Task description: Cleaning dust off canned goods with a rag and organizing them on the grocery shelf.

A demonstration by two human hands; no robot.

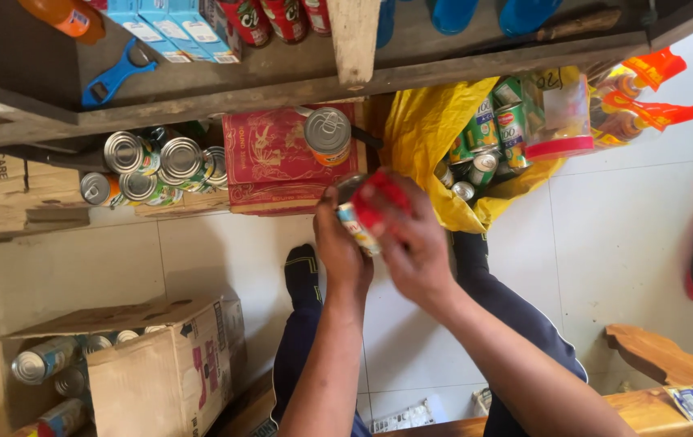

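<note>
Red cloth over can, both hands, tiled floor open rightward

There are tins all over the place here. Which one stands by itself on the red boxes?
The orange-banded tin with the silver pull-tab lid stands alone on the red boxes. The other tins are bunched together on the left or lie in the yellow bag.

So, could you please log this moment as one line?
left hand: holds can | right hand: red cloth on can | nearby: yellow bag of cans, red box
</note>
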